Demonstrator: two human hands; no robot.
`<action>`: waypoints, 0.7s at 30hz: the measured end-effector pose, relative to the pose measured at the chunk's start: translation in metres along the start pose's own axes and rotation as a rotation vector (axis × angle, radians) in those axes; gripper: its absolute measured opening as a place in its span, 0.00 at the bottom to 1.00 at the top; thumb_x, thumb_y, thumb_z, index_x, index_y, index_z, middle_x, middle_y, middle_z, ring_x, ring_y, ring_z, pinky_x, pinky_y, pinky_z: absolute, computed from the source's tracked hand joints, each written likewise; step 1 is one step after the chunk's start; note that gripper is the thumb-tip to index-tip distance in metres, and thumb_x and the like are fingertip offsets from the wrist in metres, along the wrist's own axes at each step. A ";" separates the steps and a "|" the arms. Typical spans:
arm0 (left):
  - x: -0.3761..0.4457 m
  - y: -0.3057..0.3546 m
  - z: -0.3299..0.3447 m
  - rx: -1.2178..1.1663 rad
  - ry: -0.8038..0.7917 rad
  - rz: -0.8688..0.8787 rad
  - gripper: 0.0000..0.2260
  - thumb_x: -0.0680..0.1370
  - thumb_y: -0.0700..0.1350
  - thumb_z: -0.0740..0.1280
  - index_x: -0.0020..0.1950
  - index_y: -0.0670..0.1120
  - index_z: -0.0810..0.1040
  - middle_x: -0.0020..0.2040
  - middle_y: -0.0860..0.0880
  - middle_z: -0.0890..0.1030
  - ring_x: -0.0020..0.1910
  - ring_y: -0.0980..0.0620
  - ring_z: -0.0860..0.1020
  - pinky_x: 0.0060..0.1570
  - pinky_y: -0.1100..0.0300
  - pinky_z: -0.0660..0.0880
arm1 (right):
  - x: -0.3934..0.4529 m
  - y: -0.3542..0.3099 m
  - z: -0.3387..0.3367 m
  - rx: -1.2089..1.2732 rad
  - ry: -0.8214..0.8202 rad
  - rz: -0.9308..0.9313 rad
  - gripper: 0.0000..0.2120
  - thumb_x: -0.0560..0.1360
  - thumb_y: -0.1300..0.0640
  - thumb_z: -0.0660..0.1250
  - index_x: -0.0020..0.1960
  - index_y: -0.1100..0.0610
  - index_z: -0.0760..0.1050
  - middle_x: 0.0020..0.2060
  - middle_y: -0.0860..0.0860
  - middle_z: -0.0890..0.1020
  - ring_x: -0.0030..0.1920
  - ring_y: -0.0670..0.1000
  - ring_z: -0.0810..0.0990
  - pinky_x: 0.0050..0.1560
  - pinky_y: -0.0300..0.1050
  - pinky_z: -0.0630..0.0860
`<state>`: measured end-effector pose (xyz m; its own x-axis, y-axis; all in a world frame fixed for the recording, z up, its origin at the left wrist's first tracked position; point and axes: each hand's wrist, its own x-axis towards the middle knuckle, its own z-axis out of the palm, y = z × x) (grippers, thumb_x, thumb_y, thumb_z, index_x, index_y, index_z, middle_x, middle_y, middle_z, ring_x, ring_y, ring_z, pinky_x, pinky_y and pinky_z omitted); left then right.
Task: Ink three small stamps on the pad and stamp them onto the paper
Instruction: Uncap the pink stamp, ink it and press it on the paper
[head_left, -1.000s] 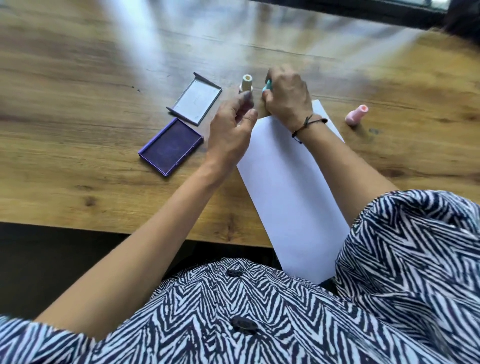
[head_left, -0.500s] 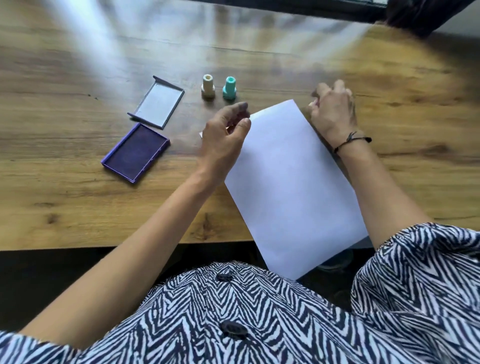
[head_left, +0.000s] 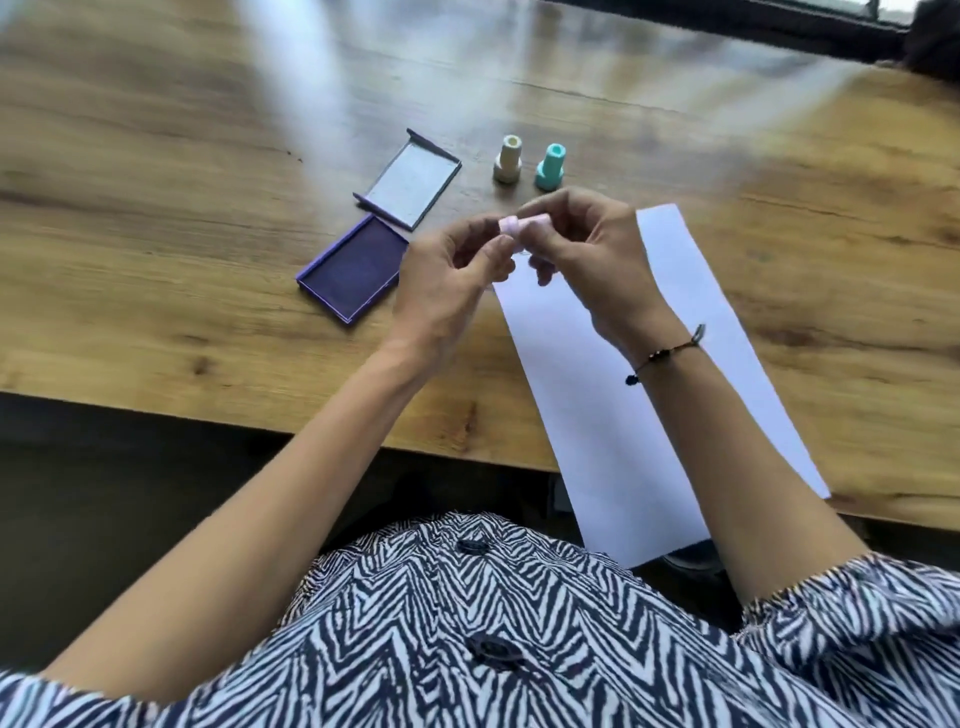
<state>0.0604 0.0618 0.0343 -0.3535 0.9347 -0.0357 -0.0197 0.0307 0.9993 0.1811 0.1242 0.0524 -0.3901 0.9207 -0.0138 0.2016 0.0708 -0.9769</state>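
A small pink stamp (head_left: 521, 226) is held in the air between both hands, above the top left corner of the white paper (head_left: 613, 395). My left hand (head_left: 452, 280) pinches its left end and my right hand (head_left: 587, 254) grips its right end. A cream stamp (head_left: 507, 159) and a teal stamp (head_left: 550, 166) stand upright side by side on the table just beyond the hands. The open purple ink pad (head_left: 354, 267) lies to the left of my left hand. Most of the pink stamp is hidden by fingers.
The ink pad's lid (head_left: 410, 182) lies face up behind the pad. The wooden table (head_left: 156, 234) ends at a near edge close to my body, and the paper overhangs it. A dark window sill runs along the far right.
My right hand went right to the pink stamp, picked it up and brought it back to the middle. My left hand rose to meet it and now holds its other end.
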 end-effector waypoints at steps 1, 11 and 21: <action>-0.004 -0.001 -0.007 -0.004 0.021 -0.006 0.06 0.73 0.42 0.68 0.49 0.45 0.80 0.39 0.49 0.82 0.34 0.56 0.79 0.38 0.64 0.77 | -0.001 0.000 0.008 0.016 -0.027 -0.004 0.04 0.70 0.61 0.72 0.41 0.60 0.78 0.31 0.56 0.79 0.28 0.48 0.75 0.27 0.39 0.73; -0.050 -0.022 -0.076 -0.224 0.321 -0.109 0.04 0.74 0.37 0.65 0.41 0.44 0.77 0.32 0.51 0.79 0.30 0.56 0.77 0.33 0.67 0.74 | 0.003 -0.011 0.085 0.188 -0.245 0.032 0.08 0.72 0.70 0.65 0.40 0.59 0.77 0.27 0.52 0.75 0.24 0.46 0.70 0.29 0.38 0.70; -0.062 -0.027 -0.077 -0.279 0.415 -0.137 0.04 0.74 0.36 0.66 0.43 0.44 0.78 0.37 0.46 0.79 0.33 0.55 0.79 0.36 0.67 0.77 | 0.027 -0.013 0.133 -0.981 -0.380 -0.430 0.09 0.69 0.65 0.61 0.48 0.63 0.74 0.50 0.61 0.77 0.47 0.62 0.76 0.39 0.46 0.64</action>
<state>0.0104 -0.0242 0.0094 -0.6702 0.7078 -0.2230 -0.3208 -0.0053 0.9471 0.0488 0.0967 0.0367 -0.8106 0.5829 0.0556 0.5361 0.7770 -0.3301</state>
